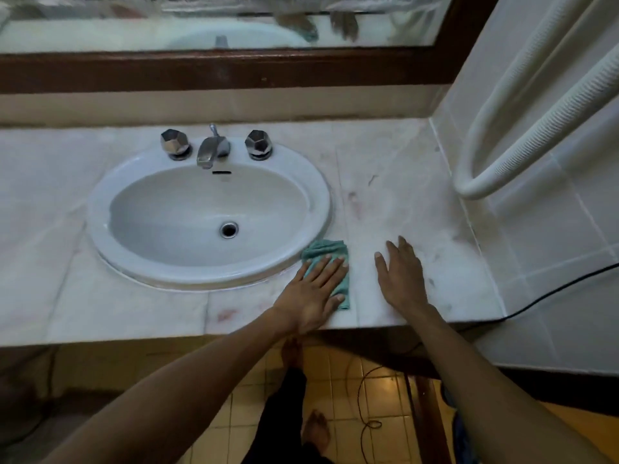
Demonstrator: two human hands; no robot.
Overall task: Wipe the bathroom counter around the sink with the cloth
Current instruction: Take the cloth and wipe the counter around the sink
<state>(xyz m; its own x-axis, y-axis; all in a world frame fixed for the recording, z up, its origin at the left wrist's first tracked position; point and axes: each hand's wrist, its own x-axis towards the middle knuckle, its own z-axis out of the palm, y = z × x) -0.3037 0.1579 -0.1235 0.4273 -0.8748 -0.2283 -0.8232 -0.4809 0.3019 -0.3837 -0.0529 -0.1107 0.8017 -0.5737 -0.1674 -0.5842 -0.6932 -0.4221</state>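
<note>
**Cloth pressed flat beside the basin**

Your left hand (315, 289) lies spread, fingers splayed, pressing the crumpled teal cloth (330, 254) onto the pale marble tabletop (395, 202), just right of the glossy oval sink (321, 195); the cloth's far corner touches the sink's rim. Your right hand (402, 276) rests open and flat on bare stone nearby, holding nothing. Faceted chrome knobs (258, 144) flank the faucet (211, 150). A ribbed white hose (522, 152) curves along the tiled wall.
</note>
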